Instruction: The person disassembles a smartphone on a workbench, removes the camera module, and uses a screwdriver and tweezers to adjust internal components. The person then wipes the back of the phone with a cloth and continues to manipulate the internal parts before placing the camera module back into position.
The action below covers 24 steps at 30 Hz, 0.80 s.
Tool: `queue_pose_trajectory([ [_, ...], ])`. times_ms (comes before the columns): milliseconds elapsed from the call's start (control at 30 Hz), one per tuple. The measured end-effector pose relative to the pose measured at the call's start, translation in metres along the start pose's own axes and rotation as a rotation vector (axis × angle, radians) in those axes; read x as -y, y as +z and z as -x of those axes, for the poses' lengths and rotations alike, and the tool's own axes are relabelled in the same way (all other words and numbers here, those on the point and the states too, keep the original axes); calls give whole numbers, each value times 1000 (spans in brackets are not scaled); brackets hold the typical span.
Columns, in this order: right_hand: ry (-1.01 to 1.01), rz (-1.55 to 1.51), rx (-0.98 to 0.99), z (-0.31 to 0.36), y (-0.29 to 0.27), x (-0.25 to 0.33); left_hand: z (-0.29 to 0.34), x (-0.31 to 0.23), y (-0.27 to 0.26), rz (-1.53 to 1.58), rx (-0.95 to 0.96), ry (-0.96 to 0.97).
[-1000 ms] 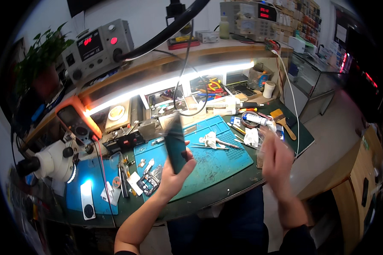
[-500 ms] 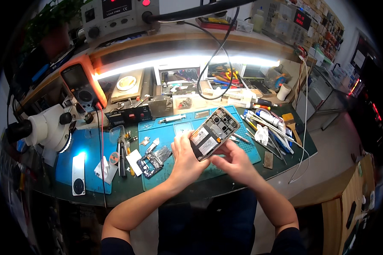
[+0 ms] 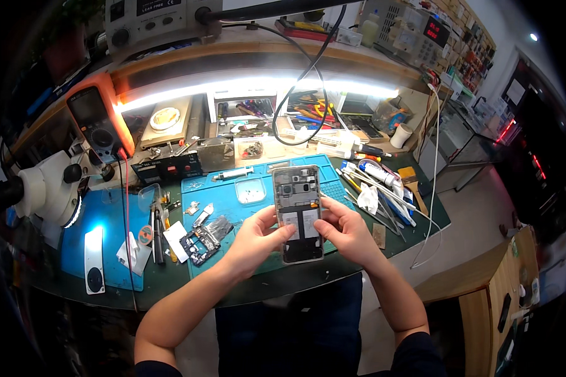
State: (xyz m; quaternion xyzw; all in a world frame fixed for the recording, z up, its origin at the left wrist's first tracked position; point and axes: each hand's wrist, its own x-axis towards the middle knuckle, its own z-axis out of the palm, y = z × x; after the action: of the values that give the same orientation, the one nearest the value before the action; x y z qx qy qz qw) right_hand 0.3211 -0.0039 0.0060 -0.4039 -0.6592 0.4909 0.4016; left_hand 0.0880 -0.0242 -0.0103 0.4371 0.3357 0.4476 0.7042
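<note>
An opened smartphone (image 3: 299, 197) with its inside showing is held upright between both hands, above the front of the blue work mat (image 3: 198, 188). Pale twin battery cells fill its lower half, with camera openings near the top. My left hand (image 3: 256, 237) grips the phone's left edge, thumb on the battery. On the opposite edge my right hand (image 3: 348, 235) is closed the same way, its thumb also resting on the battery. The fingers behind the phone are partly hidden. Left of my left hand lies a black phone mid-frame part (image 3: 199, 246) beside a crumpled clear film.
A microscope (image 3: 47, 188) and an orange multimeter (image 3: 100, 119) stand at the left. A phone back cover (image 3: 94, 261) lies on the left mat. Tweezers, brushes and a white tube (image 3: 377, 171) crowd the right side. A black cable (image 3: 275, 119) loops down over the bench.
The phone has turned from a rightward tilt to upright and come lower. My right hand has moved from below it to gripping its right edge. The whole view has shifted slightly.
</note>
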Motion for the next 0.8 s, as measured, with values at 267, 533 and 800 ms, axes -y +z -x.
queue_pose_trajectory([
  [267, -352, 483, -381, -8, 27, 9, -1, 12, -3, 24, -80, 56],
  [533, -342, 445, -467, -14, 43, 5, 3, 15, 6, -30, -58, 114],
  [800, -257, 439, -454, -15, 42, 10, 3, 21, 10, -160, -81, 213],
])
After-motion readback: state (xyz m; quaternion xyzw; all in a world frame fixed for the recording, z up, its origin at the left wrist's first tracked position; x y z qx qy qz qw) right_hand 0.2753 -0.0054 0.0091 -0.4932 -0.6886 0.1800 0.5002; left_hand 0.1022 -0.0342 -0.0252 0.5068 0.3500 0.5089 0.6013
